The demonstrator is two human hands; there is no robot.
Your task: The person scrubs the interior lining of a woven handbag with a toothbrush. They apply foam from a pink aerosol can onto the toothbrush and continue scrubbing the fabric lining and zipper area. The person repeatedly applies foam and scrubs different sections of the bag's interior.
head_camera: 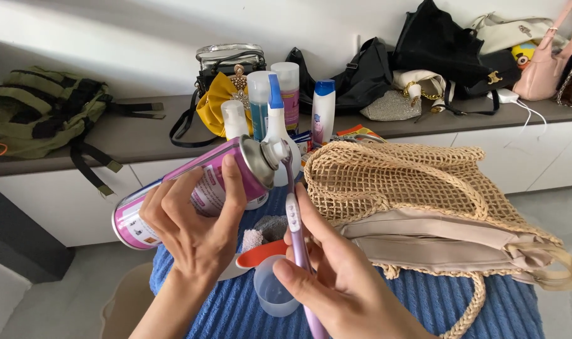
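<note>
A: Nearest us, our left hand (195,235) wraps the pink spray can (191,191), tilted over the blue towel (386,301).

B: Our right hand (345,285) pinches 1 purple toothbrush (296,235); we keep its bristles touching the nozzle, steady.

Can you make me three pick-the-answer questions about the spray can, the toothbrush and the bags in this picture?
1. Where is the toothbrush head?
A. at the spray can's nozzle
B. inside the woven bag
C. on the floor

2. What colour is the backpack?
A. red
B. green
C. white

3. How is the spray can held?
A. upright
B. tilted sideways
C. upside down

Answers: 1 A, the bristles meet the nozzle. 2 B, it lies green on the shelf. 3 B, the left hand tilts it while the right hand grips the toothbrush.
</note>
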